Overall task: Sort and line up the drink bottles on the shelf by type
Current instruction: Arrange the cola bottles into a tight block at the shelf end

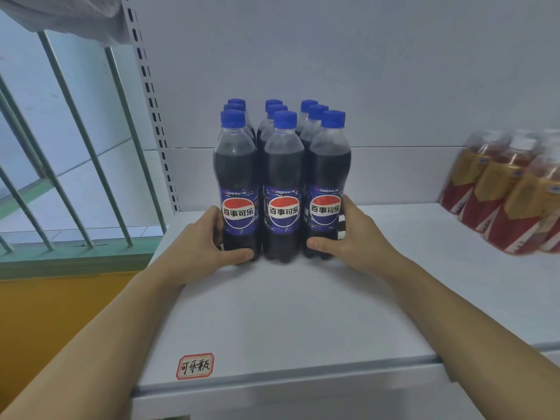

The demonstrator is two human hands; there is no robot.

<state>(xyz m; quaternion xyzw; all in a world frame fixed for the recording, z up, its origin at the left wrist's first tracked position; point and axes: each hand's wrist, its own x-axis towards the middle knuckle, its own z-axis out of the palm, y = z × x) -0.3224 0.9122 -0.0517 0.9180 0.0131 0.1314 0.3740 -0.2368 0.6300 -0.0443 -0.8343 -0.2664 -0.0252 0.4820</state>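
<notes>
Several cola bottles (283, 189) with blue caps and blue labels stand upright in three tight rows on the white shelf (272, 313). My left hand (200, 241) grips the front left bottle (238, 189) low down, thumb across its base. My right hand (348, 234) grips the front right bottle (328, 189) the same way, fingers round its far side. The rear bottles show only their caps and shoulders.
A group of orange tea bottles (509, 189) with red and gold labels stands at the right of the shelf. A red-bordered handwritten label (195, 365) is stuck near the front edge. The perforated upright (151, 104) and a railing (75, 140) lie to the left.
</notes>
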